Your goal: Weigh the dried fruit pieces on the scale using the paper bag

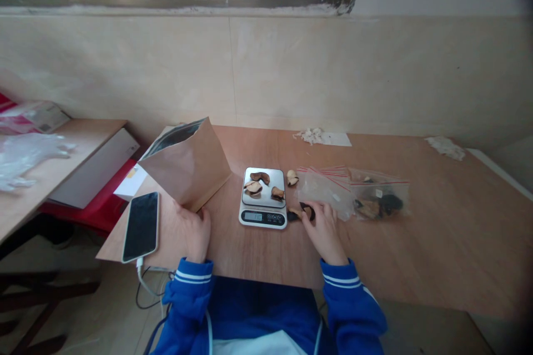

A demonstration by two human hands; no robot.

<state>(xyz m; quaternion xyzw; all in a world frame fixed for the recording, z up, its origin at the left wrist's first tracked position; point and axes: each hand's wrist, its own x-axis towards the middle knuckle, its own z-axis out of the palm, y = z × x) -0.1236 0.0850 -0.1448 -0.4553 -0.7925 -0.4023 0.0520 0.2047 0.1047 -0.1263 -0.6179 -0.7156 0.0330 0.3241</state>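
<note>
Dried slices (300,212), dark and tan, are lying on the wooden table (416,244) just right of the small digital scale (263,197), and the right hand (323,231) is pinching them between its fingertips, closing on the pieces. Nearer the left edge, the left hand (192,231) is resting flat with fingers loosely spread, touching the base of the brown paper bag (187,166) but clamping nothing. Beside that hand a phone (141,226) is lying face up with a cable trailing off the edge. On the scale's metal platform three more slices (260,182) are sitting, and one pale piece (292,177) is lying just beside the platform on the table. Right of it, clear zip bags (353,191) with red seal lines are lying flat, one holding dark contents. Farther back, near the wall, a white paper scrap (322,137) is resting
</note>
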